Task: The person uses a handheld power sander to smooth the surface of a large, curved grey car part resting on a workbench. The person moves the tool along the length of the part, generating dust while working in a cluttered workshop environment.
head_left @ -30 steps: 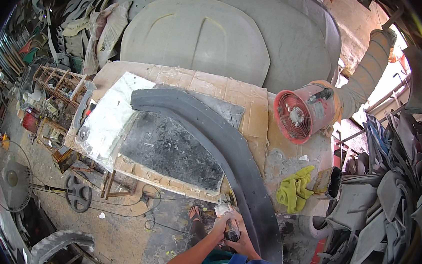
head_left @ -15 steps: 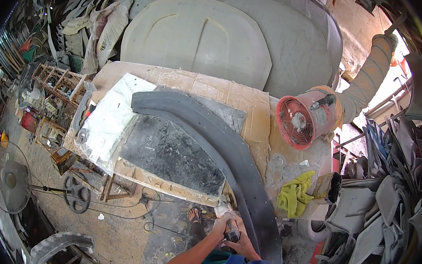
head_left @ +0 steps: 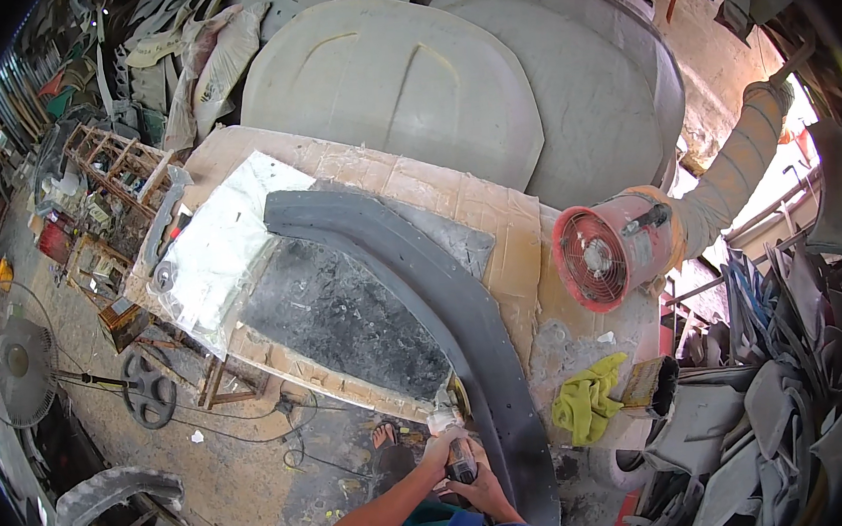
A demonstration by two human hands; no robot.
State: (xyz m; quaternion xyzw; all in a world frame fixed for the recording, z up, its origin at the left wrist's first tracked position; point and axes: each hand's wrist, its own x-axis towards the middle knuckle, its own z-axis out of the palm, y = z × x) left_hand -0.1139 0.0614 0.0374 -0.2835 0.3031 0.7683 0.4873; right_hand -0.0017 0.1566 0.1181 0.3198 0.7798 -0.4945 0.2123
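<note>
Both hands are closed around an angle grinder (head_left: 462,463) with a pale, dusty head. My left hand (head_left: 440,452) wraps its front part, near the head. Further back, my right hand (head_left: 485,488) grips the body. The grinder's disc side meets the inner edge of a long, curved dark grey panel (head_left: 467,329), shaped like a wheel-arch flare. That panel lies over the table, its near end reaching toward my right side. Whether the disc touches the edge I cannot tell.
The cardboard-covered table (head_left: 383,171) carries a white sheet (head_left: 229,245), a red blower (head_left: 605,252) with a duct, a yellow-green cloth (head_left: 590,398) and an open tin (head_left: 649,388). Large grey moulded panels (head_left: 391,90) stand behind. A pedestal fan (head_left: 14,359) and cables are at left.
The grinder's head has moved slightly forward along the panel's inner edge. Both hands keep their hold, and the view has shifted a little.
</note>
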